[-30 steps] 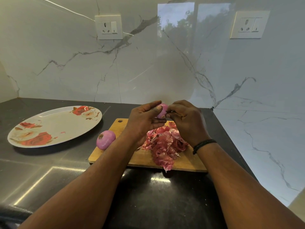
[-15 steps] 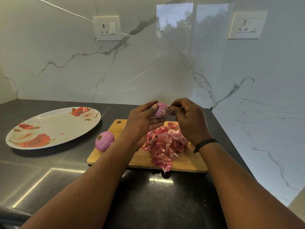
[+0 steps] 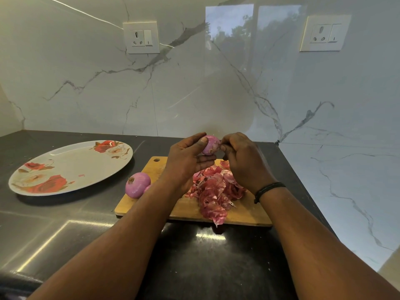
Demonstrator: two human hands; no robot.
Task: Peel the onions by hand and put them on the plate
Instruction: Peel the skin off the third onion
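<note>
My left hand [image 3: 186,161] holds a small pink onion [image 3: 211,145] between thumb and fingers, above the far edge of the wooden cutting board [image 3: 186,210]. My right hand [image 3: 242,161] pinches at the onion's right end with curled fingers. A peeled purple onion [image 3: 137,184] lies at the board's left edge, with a second one partly hidden behind my left forearm. A heap of red onion skins [image 3: 216,191] covers the board's middle. The floral oval plate [image 3: 65,161] sits to the left with nothing but a skin scrap on it.
The dark counter runs to a marble wall at the back and on the right. Two wall sockets [image 3: 141,37] [image 3: 324,33] sit high on the wall. Bare counter lies between the plate and the board.
Both hands have lifted the onion slightly and turned it; more of its pink surface shows between my fingers. The onion on the board and the plate stay put.
</note>
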